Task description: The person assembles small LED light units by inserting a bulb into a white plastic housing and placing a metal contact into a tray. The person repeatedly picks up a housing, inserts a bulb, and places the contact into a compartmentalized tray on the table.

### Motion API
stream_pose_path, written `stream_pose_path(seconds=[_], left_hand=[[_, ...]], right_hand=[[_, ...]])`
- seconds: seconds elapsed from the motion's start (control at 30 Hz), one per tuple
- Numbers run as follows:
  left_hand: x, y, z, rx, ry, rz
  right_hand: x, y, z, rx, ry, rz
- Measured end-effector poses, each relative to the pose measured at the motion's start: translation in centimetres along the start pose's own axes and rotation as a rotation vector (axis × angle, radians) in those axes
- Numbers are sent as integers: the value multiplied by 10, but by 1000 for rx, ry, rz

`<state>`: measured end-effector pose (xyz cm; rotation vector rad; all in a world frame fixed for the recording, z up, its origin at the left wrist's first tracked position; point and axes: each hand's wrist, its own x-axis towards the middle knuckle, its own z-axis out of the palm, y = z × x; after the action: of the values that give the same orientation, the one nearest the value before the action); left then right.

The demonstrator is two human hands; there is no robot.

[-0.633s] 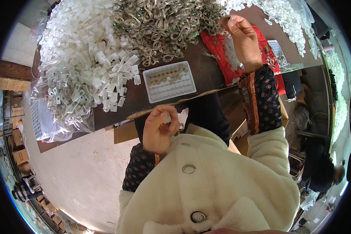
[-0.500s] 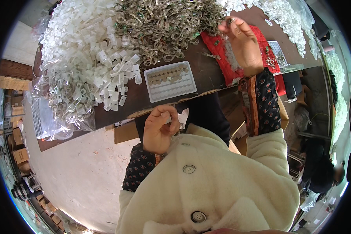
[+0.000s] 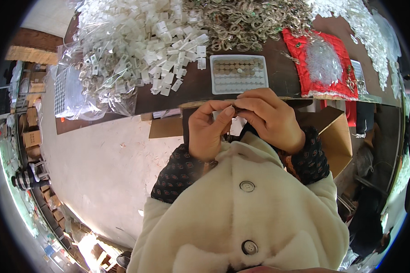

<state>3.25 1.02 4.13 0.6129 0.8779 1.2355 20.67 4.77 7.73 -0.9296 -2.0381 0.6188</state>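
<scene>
In front of my chest, just past the table's near edge, both hands meet at the fingertips. My left hand (image 3: 208,132) is closed in a pinch, thumb against forefinger. My right hand (image 3: 273,120) pinches from the other side, its fingers bent over the same spot. A small dark piece shows between the fingertips, mostly hidden and too small to name. Straight ahead of them on the table lies a white tray (image 3: 241,90) of round pockets, several holding brownish discs. The red cloth (image 3: 296,59) to the right carries a heap of clear thin pieces (image 3: 323,61).
White plastic pieces (image 3: 155,43) are heaped at the left, beside a clear plastic bag (image 3: 82,98). Coiled clear-brown cords (image 3: 246,25) pile up at the back middle. More white pieces (image 3: 364,41) lie far right. An open cardboard box (image 3: 335,141) stands below the table edge.
My right hand has come back from above the red cloth to meet my left hand at the fingertips. The view has shifted, so the tabletop appears higher and farther right.
</scene>
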Motion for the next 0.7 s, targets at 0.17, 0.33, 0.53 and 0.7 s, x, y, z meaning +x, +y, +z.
stream_pose_path(seconds=[0.17, 0.33, 0.53, 0.7], left_hand=[[0, 6, -7, 43, 41, -39], [29, 31, -22, 896, 106, 537], [79, 48, -30, 1599, 282, 514], [94, 46, -26, 1752, 314, 405]], right_hand=[[-1, 6, 10, -83, 40, -150], [-7, 6, 10, -3, 84, -62], [-11, 3, 12, 59, 162, 68], [-13, 6, 11, 116, 147, 112]])
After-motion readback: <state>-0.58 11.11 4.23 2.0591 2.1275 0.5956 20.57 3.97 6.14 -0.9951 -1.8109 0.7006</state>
